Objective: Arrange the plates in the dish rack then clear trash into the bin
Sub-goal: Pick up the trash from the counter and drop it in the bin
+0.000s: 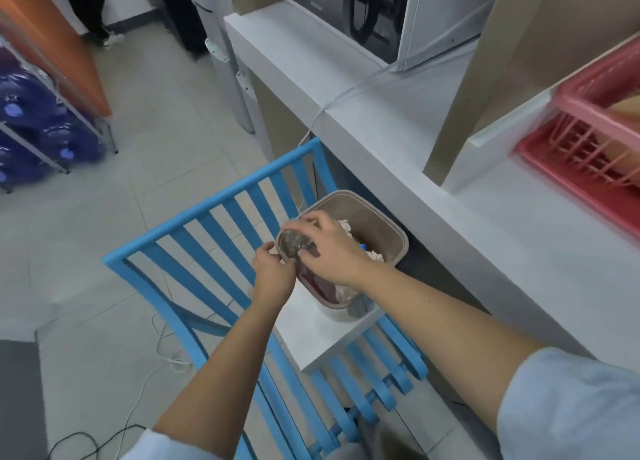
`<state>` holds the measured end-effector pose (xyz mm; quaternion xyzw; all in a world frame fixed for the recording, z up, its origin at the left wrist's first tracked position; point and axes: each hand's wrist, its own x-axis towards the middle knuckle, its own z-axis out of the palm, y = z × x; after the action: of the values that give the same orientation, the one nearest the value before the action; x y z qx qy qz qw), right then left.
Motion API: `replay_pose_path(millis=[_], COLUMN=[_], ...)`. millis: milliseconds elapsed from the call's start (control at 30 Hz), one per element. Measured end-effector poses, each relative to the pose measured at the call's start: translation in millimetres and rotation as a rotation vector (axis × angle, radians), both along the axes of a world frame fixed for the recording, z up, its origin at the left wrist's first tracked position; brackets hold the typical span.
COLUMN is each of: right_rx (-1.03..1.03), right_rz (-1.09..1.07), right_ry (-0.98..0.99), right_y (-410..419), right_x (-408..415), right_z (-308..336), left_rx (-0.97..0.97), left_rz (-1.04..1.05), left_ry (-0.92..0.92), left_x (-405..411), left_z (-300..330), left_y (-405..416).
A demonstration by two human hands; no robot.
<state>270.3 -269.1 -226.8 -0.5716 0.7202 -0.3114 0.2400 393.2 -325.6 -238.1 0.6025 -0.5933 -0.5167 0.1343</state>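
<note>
1. both hands met over the near-left rim of the beige bin (388, 229), which stood on the floor under the white tabletop (519, 237), just right of the blue chair (214, 224).
2. the right hand (330, 248) had its fingers curled over a clear crumpled piece of trash (294, 244); the left hand (273, 276) pinched its near edge from below with bent fingers.
3. the trash sat on the rim, not well inside, so a careless release could have tipped it onto the floor or between the chair slats.
4. the bin already held white paper and something dark red, so the piece might not have settled low and could have sprung back out.
5. the pink dish rack (588, 140) sat far right on the tabletop; its contents were too blurred to judge the plates.
</note>
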Motion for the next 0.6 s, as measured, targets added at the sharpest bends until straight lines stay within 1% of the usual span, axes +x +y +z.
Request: replay_pose_path(millis=[67, 167, 200, 233, 267, 333, 367, 400, 433, 467, 533, 567, 600], right_rx=[0.054, 0.076, 0.079, 0.089, 0.107, 0.116, 0.114, 0.142, 0.208, 0.298, 0.456, 0.518, 0.598], right_rz=[-0.082, -0.177, -0.235, -0.323, -0.427, -0.580, -0.603, -0.594, -0.567, -0.537, -0.478, -0.443, -0.402], right_ry=[-0.175, -0.146, -0.185, -0.294, -0.480, -1.011, -1.214, -1.265, -1.178, -0.980, -0.473, -0.261, -0.110], right_y=[-6.5, -10.3, -9.9, -9.2, -8.2, -6.0, -5.0, -4.7, -5.2, -6.0, -7.3, -7.6, -7.3], right_x=[7.2, 5.6, 2.0, -3.7, -11.0, -27.8, -34.9, -38.5, -39.5, -38.1, -35.0, -34.9, -35.4], right_z=[-5.5, -12.5, -14.3, -14.7, -13.3, -8.9, -7.9, -7.6, -8.2, -9.7, -19.0, -24.3, -28.5], left_rx=[0.189, 0.225, 0.221, 0.213, 0.214, 0.221, 0.220, 0.221, 0.222, 0.222, 0.220, 0.219, 0.217], left_rz=[0.060, 0.051, 0.046, 0.043, 0.050, 0.063, 0.054, 0.047, 0.044, 0.048, 0.057, 0.057, 0.054], left_ry=[0.110, 0.138, 0.139, 0.138, 0.143, 0.149, 0.146, 0.144, 0.142, 0.140, 0.136, 0.137, 0.136], left_x=[0.2, 2.5, 4.4, 6.4, 8.2, 11.8, 12.9, 13.8, 14.3, 14.4, 14.1, 13.5, 12.9], left_z=[2.2, 2.3, 1.8, 1.7, 1.5, 1.3, 1.1, 0.7, 0.3, 0.0, -1.0, -1.5, -1.9], left_y=[-3.0, -4.7, -6.1, -7.6, -9.6, -13.6, -14.7, -15.5, -15.8, -15.9, -15.1, -14.5, -14.2])
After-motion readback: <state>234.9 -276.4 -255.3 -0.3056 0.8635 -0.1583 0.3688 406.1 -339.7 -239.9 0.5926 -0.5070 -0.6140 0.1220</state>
